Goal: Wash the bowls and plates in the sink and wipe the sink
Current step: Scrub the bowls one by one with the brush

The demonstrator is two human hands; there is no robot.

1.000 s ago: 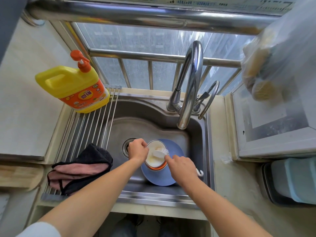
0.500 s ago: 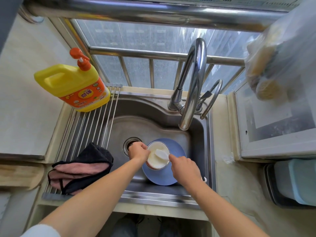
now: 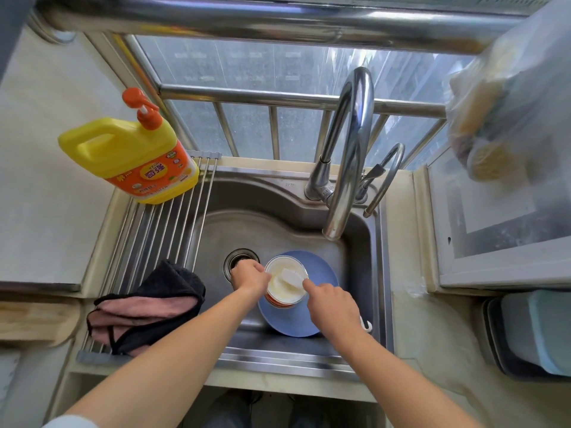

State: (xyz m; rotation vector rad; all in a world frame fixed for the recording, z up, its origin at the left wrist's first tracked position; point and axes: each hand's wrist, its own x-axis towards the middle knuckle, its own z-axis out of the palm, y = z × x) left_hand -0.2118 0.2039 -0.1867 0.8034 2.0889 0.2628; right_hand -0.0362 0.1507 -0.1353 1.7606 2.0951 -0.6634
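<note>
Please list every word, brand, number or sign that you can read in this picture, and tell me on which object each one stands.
Detergent bottle, orange label: two large yellow Chinese characters in a red oval, too blurred to quote with certainty.
Same label, small line above the oval: Latin letters, too small to read.
Same label, bottom edge and small round badges: fine print, unreadable.
Sink, back rim: a small stamped mark, unreadable.
Faucet, base collar: engraved letters, too blurred to read.
Nothing else bears text.

The yellow detergent bottle [image 3: 129, 156], left of the hands, bears an orange label with Chinese characters too blurred to read.
</note>
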